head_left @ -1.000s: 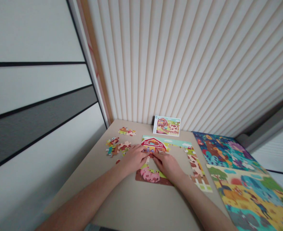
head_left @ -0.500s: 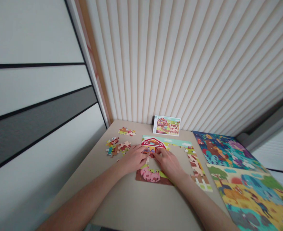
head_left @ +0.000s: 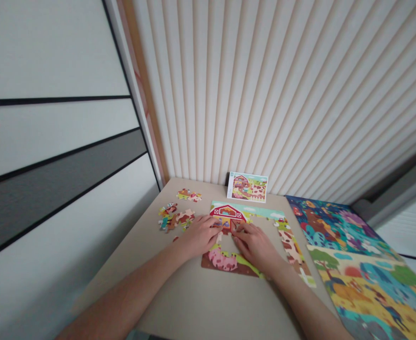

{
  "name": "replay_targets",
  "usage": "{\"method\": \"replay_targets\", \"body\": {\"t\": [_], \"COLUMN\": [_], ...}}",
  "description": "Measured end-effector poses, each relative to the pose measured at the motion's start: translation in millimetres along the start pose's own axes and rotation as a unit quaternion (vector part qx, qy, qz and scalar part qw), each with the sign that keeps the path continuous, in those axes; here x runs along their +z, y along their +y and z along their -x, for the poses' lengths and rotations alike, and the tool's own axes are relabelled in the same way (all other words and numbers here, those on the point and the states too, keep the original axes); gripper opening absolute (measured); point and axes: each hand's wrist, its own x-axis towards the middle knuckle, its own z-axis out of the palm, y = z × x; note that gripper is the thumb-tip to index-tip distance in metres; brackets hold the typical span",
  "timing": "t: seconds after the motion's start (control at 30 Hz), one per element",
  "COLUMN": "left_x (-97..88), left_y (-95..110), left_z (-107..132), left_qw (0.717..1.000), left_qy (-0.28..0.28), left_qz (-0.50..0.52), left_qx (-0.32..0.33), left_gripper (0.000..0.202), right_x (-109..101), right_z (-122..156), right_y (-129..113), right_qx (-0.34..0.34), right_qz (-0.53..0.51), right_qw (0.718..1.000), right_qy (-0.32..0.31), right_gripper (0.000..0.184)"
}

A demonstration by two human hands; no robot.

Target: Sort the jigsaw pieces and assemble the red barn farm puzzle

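Observation:
A partly assembled farm jigsaw puzzle (head_left: 285,236) with a red barn (head_left: 228,212) lies on the beige table (head_left: 193,297). My left hand (head_left: 199,233) rests on the puzzle's left edge, fingers curled and pressing near the barn. My right hand (head_left: 255,243) lies just right of it, fingertips pinched down on a puzzle piece (head_left: 233,227) below the barn. The two hands' fingertips almost touch. Loose pieces (head_left: 175,219) lie to the left of my left hand.
A reference picture card (head_left: 247,187) leans against the ribbed wall at the back. A few more loose pieces (head_left: 189,195) lie at the back left. A large colourful finished puzzle (head_left: 352,255) covers the table's right side.
My hands have stayed by the barn, fingertips shifting slightly. The view has moved a little, so everything sits slightly right and lower.

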Motion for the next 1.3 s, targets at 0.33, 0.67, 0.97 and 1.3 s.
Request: {"method": "replay_targets", "body": {"t": [0.33, 0.67, 0.97, 1.3], "left_x": [-4.1, -18.6, 5.3, 8.4], "left_y": [-7.5, -105.6, -163.5, -169.3], "left_z": [1.5, 19.8, 20.0, 18.4], "left_qw": [0.999, 0.964, 0.959, 0.957], "left_qy": [0.003, 0.107, 0.099, 0.094], "left_qz": [-0.001, -0.103, -0.041, -0.027], "left_qx": [0.034, -0.218, -0.261, -0.272], "left_gripper": [0.026, 0.028, 0.045, 0.041], "right_x": [-9.1, -14.2, -17.6, -17.6], "right_z": [12.5, 16.8, 18.1, 17.0], "right_y": [0.8, 19.1, 11.7, 12.0], "right_qx": [0.008, 0.014, 0.032, 0.034], "right_qz": [-0.015, 0.018, 0.020, 0.026], "right_qw": [1.000, 0.997, 0.998, 0.997], "right_qy": [0.009, 0.076, 0.059, 0.056], "right_gripper": [0.028, 0.033, 0.032, 0.032]}}
